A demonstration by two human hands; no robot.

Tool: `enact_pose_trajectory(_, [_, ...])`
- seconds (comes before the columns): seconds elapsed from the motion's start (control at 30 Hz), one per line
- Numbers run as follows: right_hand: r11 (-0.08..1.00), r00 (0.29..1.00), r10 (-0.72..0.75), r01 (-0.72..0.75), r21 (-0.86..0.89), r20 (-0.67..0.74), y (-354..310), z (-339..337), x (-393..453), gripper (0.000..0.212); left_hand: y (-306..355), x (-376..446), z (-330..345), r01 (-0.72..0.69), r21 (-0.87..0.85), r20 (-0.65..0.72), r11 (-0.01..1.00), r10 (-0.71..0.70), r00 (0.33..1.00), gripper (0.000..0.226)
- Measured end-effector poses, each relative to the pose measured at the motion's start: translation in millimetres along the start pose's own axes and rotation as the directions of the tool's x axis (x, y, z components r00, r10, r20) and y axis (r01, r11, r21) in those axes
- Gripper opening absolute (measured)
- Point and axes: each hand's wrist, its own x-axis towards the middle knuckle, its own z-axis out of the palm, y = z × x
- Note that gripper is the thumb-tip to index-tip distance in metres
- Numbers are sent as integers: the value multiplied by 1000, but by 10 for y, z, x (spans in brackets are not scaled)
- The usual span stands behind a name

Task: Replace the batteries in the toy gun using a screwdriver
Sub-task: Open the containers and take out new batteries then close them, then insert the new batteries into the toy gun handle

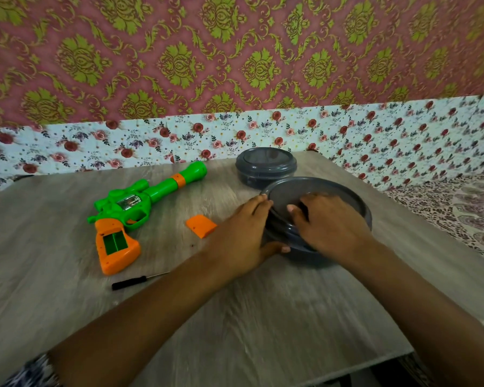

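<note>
**A:** Count for the log. One toy gun [136,209], green with an orange grip, lay flat on the wooden table [235,317], left of centre, muzzle toward the far edge. Its battery bay in the grip was uncovered and showed green inside; I couldn't make out any cells in it. One orange cover [201,225] lay loose on the table just right of the grip, apart from it. One screwdriver [136,282], black handle with a thin shaft, lay near the grip's butt, close to your left forearm.

**B:** And the containers?

**A:** Two, both dark grey and round. The small container [266,166] sat lidded at the far edge. The large container [333,219] was just in front of it, and you had both hands on that one. Your left hand [241,236] cupped its left side, fingers curled over the rim and thumb against the wall. Your right hand [330,227] gripped the lid [285,196], fingers hooked over its near edge; the lid sat tilted.

**B:** Edges, room?

**A:** The table's far edge ran against a floral fabric [235,132] backdrop, with the small container nearly touching it. The right edge fell away close to the large container. The near edge passed under your forearms. The widest bare stretch of tabletop was at near centre, between your arms, and another lay left of the gun.
</note>
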Motion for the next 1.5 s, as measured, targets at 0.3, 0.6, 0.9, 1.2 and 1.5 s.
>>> enact_pose_trajectory(0.3, [998,999,-8,11,58,-51,626,146,347,32,313,626,87,29,19,64,999,-30,997,76])
enact_pose_trajectory(0.6, [994,993,-1,-12,-109,-120,491,99,222,42,220,537,-8,11,100,73,995,-18,997,90])
enact_pose_trajectory(0.9, [854,848,-521,515,79,97,-398,148,-99,51,-681,-194,-752,370,350,-38,860,-382,923,94])
enact_pose_trajectory(1.2, [893,797,-443,433,122,411,-567,294,35,45,-1323,-821,-875,695,278,178,663,-746,641,58])
enact_pose_trajectory(1.5, [896,810,-444,394,206,384,-543,318,54,38,-1577,-784,-779,830,-112,183,546,-810,557,50])
